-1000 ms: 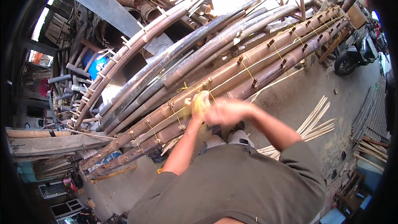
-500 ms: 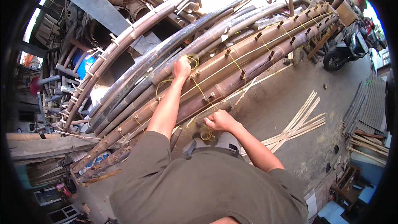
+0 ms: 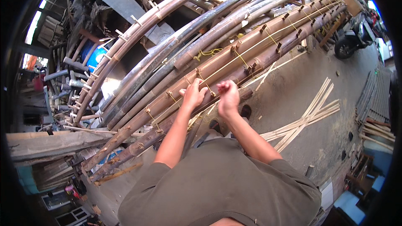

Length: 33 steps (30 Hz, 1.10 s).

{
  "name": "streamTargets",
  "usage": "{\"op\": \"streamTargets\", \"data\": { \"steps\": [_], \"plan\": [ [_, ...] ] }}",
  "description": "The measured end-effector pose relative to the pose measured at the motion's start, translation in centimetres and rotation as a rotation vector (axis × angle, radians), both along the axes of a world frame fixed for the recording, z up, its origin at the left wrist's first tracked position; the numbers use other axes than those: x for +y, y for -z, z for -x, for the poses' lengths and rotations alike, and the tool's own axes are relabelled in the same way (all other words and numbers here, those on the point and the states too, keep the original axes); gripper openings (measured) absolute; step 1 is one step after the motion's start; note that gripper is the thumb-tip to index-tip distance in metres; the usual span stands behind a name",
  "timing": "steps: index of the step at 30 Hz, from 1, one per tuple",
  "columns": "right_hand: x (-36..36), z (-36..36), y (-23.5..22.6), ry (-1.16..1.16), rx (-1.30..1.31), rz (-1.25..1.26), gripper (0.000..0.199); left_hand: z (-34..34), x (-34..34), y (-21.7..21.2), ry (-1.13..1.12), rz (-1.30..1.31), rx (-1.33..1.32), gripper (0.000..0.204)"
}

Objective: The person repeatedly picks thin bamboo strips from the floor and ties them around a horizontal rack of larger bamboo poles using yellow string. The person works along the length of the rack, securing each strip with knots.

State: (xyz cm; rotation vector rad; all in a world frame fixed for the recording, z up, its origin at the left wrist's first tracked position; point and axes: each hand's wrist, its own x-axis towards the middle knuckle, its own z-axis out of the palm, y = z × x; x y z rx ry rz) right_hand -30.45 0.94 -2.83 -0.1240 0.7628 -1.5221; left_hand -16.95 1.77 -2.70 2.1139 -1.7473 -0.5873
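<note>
Two long brown bamboo poles, an upper one [image 3: 217, 64] and a lower one [image 3: 268, 59], run side by side, with short dark pegs [image 3: 262, 28] through them and thin yellow cord lashed between. My left hand [image 3: 194, 96] is at the upper pole beside a peg, fingers apart and touching the bamboo. Just to its right, over the lower pole, is my right hand [image 3: 229, 99], its fingers curled in; whatever they may hold is hidden. A loose tangle of yellow cord [image 3: 207, 53] lies on the bamboo beyond my left hand.
Curved dark bamboo poles [image 3: 184, 33] lie stacked beyond, beside a curved piece with pale pegs [image 3: 121, 37]. Pale split strips [image 3: 303, 119] cross on the floor to the right. Further off stand a motorcycle [image 3: 356, 39] and a stack of grey corrugated sheets [image 3: 372, 94].
My left hand has come back from the far side of the upper pole, leaving the cord tangle there. My right hand has risen forward to the poles. The view has shifted slightly.
</note>
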Motion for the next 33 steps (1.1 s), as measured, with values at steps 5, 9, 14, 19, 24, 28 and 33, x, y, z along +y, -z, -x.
{"op": "streamTargets", "data": {
  "steps": [5,9,14,19,24,28,33],
  "plan": [
    [-2.7,-8.7,-10.8,-0.837,0.925,1.086,0.037,-0.9,0.6,5.2,-0.023,0.429,0.140,0.027],
    [-11.4,-8.0,-5.5,-1.035,1.890,0.998,0.041,0.3,-0.2,0.3,-0.118,0.031,0.065,0.032],
    [-14.2,-6.4,-2.8,-1.159,1.096,0.723,0.052,0.0,-0.4,1.4,-0.118,0.123,0.113,0.031],
    [-1.9,3.3,-9.0,-1.311,1.059,1.052,0.042,0.1,0.0,1.8,-0.161,0.125,-0.003,0.030],
    [2.5,4.3,2.7,-1.221,1.131,0.675,0.040,-1.6,-2.3,3.4,-0.075,0.221,0.501,0.024],
    [3.3,6.0,3.1,-1.022,1.519,1.064,0.036,-2.7,-11.1,-3.6,-0.110,0.344,0.639,0.026],
    [3.8,6.8,4.6,-0.936,2.142,0.820,0.022,-7.9,-14.7,7.4,-0.121,0.265,0.084,0.025]
  ]
}}
